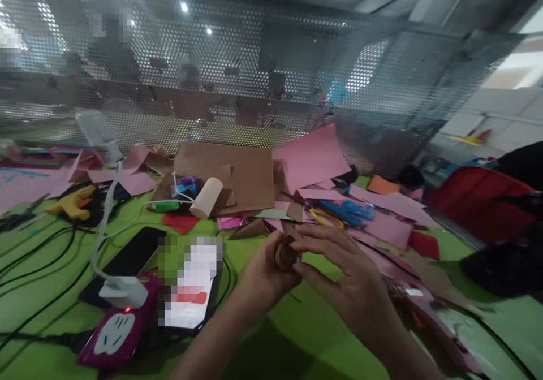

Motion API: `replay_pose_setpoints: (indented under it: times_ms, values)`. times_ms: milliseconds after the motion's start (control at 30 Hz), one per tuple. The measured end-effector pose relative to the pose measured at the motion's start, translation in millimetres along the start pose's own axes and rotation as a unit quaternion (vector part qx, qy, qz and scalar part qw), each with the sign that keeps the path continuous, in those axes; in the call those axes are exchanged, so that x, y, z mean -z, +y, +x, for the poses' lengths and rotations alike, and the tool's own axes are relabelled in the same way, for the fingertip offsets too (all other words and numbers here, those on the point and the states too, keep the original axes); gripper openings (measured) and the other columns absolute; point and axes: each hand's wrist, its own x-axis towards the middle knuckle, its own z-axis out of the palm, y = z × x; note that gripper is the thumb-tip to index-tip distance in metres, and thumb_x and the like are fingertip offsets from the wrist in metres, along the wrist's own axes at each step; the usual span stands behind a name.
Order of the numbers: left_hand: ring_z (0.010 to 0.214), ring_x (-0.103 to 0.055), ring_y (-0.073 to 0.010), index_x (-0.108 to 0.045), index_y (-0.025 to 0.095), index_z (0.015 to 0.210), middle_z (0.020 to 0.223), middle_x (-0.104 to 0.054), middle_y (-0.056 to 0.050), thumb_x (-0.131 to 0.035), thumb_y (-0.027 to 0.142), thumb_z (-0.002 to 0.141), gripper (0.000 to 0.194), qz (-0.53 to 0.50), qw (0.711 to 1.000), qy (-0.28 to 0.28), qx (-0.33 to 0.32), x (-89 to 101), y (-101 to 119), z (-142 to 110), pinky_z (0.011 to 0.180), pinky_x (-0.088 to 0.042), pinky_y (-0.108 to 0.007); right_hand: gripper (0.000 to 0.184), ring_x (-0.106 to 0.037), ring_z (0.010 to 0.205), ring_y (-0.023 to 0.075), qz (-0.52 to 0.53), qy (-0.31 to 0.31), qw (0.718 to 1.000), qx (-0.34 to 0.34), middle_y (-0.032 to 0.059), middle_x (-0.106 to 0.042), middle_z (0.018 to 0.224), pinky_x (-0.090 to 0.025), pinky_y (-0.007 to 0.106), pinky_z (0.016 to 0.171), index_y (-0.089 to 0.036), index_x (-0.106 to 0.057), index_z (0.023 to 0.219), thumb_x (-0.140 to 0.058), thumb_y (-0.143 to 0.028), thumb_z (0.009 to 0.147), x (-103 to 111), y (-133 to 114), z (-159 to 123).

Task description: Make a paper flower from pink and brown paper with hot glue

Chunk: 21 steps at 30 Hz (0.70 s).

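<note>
Above the middle of the green table, my left hand (263,272) is wrapped round a small rolled piece of brown paper (285,251) and holds it upright. My right hand (350,270) comes from the right, with its thumb and fingertips closed on the roll's near side and upper edge. Most of the roll is hidden by my fingers. Beyond the hands are a folded scrap of brown cardboard (247,230) and a pale cardboard tube (207,198).
A lit phone (193,289), a dark phone (127,261) and a purple power strip (112,335) with cables lie left. A yellow glue gun (74,203) sits farther back. Pink paper (311,156), brown cardboard (250,171) and yellow-handled scissors (326,217) lie behind. A metal mesh screen (237,46) borders the table.
</note>
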Motion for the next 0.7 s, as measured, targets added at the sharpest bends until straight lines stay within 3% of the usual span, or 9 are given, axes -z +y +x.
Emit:
replay_pose_setpoints:
  times_ms: [133, 267, 500, 600, 700]
  values:
    - [0.062, -0.041, -0.0089, -0.052, 0.018, 0.088, 0.070, -0.046, 0.006, -0.061, 0.004, 0.060, 0.033, 0.020, 1.000, -0.004, -0.009, -0.3, 1.1, -2.2, 0.056, -0.033, -0.019, 0.023, -0.060, 0.112, 0.0262, -0.022, -0.014, 1.000, -0.004, 0.0062, -0.067, 0.118, -0.047, 0.044, 0.096, -0.025, -0.068, 0.106, -0.068, -0.019, 0.084, -4.3, 4.2, -2.8]
    - [0.075, -0.051, -0.0133, -0.055, 0.017, 0.105, 0.084, -0.056, 0.001, -0.058, 0.002, 0.062, 0.046, 0.118, 0.992, -0.017, -0.026, 3.7, -0.3, -5.0, 0.067, -0.041, -0.022, 0.021, -0.060, 0.112, 0.0270, -0.018, -0.034, 0.999, -0.028, 0.0057, -0.067, 0.120, -0.047, 0.046, 0.096, -0.025, -0.069, 0.099, -0.067, -0.014, 0.082, -6.3, 2.9, -4.2]
    - [0.072, -0.057, -0.0176, -0.058, 0.021, 0.106, 0.081, -0.062, 0.000, -0.060, 0.004, 0.068, 0.042, 0.371, 0.928, 0.012, -0.032, 4.7, 3.6, -11.8, 0.066, -0.042, -0.026, 0.016, -0.057, 0.116, 0.0266, -0.025, -0.102, 0.993, -0.045, 0.0065, -0.065, 0.124, -0.048, 0.045, 0.094, -0.022, -0.066, 0.085, -0.063, -0.007, 0.082, -0.6, -5.9, -0.3]
    - [0.070, -0.058, -0.0187, -0.059, 0.022, 0.105, 0.078, -0.063, 0.000, -0.061, 0.005, 0.068, 0.041, 0.401, 0.916, 0.020, -0.021, 3.5, 3.6, -12.2, 0.065, -0.042, -0.026, 0.016, -0.059, 0.114, 0.0266, -0.035, -0.108, 0.993, -0.041, 0.0061, -0.067, 0.121, -0.049, 0.046, 0.094, -0.022, -0.065, 0.078, -0.064, -0.005, 0.080, -0.3, -8.0, 1.3]
    - [0.073, -0.059, -0.0187, -0.058, 0.022, 0.106, 0.081, -0.064, -0.001, -0.061, 0.004, 0.068, 0.042, 0.385, 0.922, -0.001, -0.027, 6.1, 1.9, -10.4, 0.066, -0.044, -0.026, 0.015, -0.060, 0.112, 0.0266, -0.044, -0.104, 0.993, -0.038, 0.0064, -0.068, 0.119, -0.050, 0.045, 0.093, -0.021, -0.067, 0.077, -0.066, -0.007, 0.079, 0.7, -7.1, 1.4]
